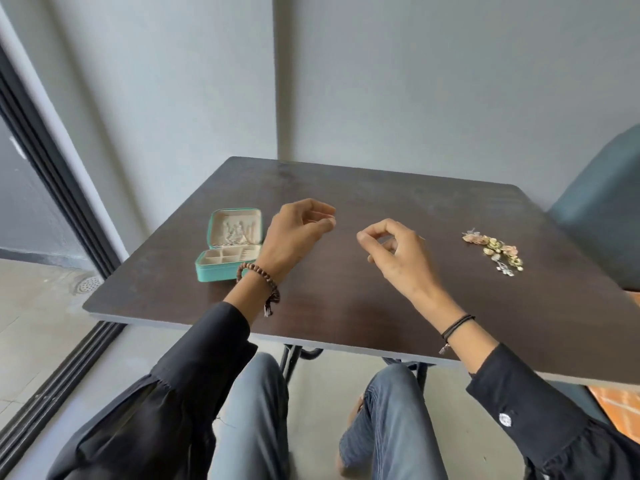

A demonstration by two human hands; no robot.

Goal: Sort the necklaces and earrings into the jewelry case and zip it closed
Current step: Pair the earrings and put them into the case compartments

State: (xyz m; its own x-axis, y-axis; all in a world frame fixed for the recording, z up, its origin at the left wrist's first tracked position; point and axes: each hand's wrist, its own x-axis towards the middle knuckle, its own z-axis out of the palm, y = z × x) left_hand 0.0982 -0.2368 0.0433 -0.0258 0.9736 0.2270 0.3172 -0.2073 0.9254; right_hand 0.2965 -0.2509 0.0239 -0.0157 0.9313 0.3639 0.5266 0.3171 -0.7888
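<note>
An open teal jewelry case (221, 268) sits on the left of the dark table (346, 306). Silver necklaces (235, 237) hang in its raised lid, and the cream compartments below look bare. A pile of gold and pink earrings (495, 249) lies on the right of the table. My left hand (294, 237) hovers right of the case with thumb and forefinger pinched together; anything between them is too fine to see. My right hand (394, 254) hovers at the table's middle, thumb and forefinger pinched in a ring. A thin silver sliver (420, 238) pokes out past its knuckles.
The table stands in a corner of grey walls (415, 81). A blue-grey chair (602, 209) is at the table's right edge. A dark sliding door frame (52, 188) and a floor drain (88, 284) are on the left. My knees are under the table's near edge.
</note>
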